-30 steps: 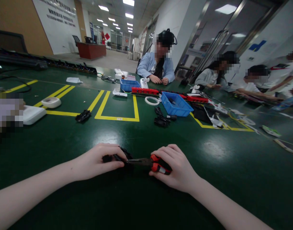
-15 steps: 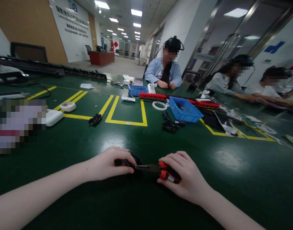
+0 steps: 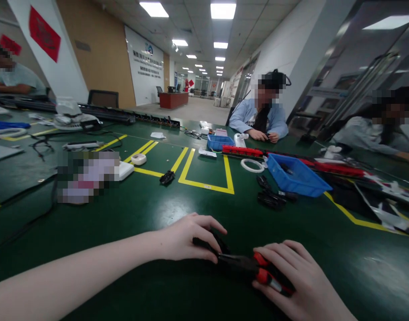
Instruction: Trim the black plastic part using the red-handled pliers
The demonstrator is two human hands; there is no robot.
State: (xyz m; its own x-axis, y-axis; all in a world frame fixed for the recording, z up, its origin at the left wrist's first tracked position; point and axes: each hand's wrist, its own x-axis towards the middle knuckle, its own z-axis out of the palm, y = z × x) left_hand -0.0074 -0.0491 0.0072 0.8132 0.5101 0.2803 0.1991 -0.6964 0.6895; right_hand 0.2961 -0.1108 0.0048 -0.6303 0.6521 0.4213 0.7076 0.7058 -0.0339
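My right hand (image 3: 291, 272) is wrapped around the red and black handles of a pair of needle-nose pliers (image 3: 241, 263). The jaws point left and reach the fingertips of my left hand (image 3: 191, 238). Between thumb and fingers, my left hand pinches a small black part (image 3: 204, 246), most of it hidden by the fingers. The plier tips meet this part at its near right side; whether they grip it I cannot tell. Both hands are low over the green table (image 3: 151, 281).
Beyond my hands lie several black parts (image 3: 271, 198), a blue bin (image 3: 294, 178), a white ring (image 3: 252, 166) and another black part (image 3: 167, 178). Yellow tape (image 3: 206, 186) marks the table. A white box (image 3: 124, 170) sits at left. A person (image 3: 261, 111) in a light blue top sits opposite.
The view has swung left, so everything appears further right and lower. My left index finger is lifted more from the black part; the pliers are still held at it.
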